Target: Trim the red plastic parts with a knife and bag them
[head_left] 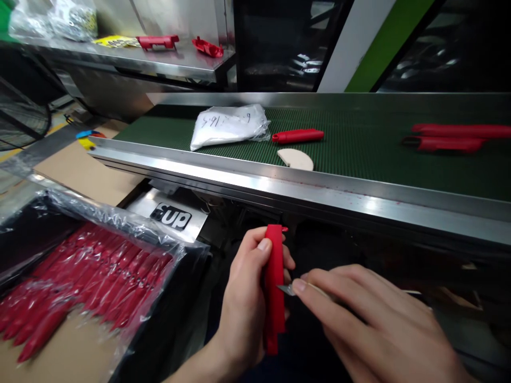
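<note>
Gripping a red plastic handle (274, 287) upright, left hand (243, 303) fingers wrapped tight around it, below the conveyor belt (359, 154). Right hand (371, 324) fingers pinch a small blade (286, 289), tip touching the handle's edge. Bagged red handles (83, 276) lie left.

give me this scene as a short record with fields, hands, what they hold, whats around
left hand: grips a red plastic part held upright
right hand: holds a small blade, its tip against the part's edge
conveyor belt: green, carrying a white bag, a red part, a beige curved piece and two more red parts at the right
box at left: plastic-lined, filled with red parts
back shelf: metal, with red pieces on it
</note>
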The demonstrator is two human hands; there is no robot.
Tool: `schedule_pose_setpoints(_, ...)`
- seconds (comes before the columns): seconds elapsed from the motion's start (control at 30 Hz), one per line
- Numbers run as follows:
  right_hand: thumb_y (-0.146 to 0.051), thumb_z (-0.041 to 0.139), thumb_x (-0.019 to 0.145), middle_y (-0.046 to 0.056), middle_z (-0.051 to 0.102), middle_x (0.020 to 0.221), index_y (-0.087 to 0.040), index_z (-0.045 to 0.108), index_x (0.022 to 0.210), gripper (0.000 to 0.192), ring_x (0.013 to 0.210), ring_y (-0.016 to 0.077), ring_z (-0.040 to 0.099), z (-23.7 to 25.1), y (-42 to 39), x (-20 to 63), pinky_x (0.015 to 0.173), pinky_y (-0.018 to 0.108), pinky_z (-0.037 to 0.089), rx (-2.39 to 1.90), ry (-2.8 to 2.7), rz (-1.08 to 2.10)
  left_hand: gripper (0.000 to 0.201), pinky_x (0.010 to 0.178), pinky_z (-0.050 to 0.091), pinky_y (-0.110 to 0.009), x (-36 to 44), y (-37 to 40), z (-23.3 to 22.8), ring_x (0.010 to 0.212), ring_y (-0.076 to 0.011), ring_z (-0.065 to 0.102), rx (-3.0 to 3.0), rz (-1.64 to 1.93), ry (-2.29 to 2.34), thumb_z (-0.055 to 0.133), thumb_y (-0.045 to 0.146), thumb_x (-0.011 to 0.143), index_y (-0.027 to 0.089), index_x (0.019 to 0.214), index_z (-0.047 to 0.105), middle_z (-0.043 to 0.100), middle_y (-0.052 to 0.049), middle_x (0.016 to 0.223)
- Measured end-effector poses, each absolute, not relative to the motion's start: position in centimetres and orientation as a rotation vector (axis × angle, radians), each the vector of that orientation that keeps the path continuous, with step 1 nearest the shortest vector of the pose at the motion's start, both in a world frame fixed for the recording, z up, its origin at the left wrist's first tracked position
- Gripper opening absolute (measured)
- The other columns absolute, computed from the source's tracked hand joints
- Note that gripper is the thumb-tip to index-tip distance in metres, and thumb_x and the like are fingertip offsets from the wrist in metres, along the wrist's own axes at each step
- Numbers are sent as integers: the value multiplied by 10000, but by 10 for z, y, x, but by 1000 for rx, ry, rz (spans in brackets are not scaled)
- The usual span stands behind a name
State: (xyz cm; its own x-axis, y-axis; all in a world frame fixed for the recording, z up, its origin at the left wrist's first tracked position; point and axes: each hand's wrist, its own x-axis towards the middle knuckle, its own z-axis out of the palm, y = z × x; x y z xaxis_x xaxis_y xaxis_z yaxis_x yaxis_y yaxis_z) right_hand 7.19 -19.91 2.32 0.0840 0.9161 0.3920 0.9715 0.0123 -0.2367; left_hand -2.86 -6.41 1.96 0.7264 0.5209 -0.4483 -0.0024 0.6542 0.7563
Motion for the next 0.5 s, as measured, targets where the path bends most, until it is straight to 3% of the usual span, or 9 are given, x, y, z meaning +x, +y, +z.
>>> schedule_pose_setpoints(0.2,-109,514,921,41,670,1092,-182,665,1171,301,909,180,573,20,-206,67,719,304,447,-1928,-1914,-193,208,447,346,-166,-25,-57,17,515,-69,427,797,422,594,433,392,953,212,983,533,544,0,770)
schedule_pose_setpoints(0.5,-94,505,918,39,682,1051,-176,670,1120,274,913,175,604,24,-207,64,701,288,477,-1856,-1899,-192,182,380,296,-165,-19,-50,19,489,-79,374,697,413,592,449,417,949,257,1008,513,520,15,791)
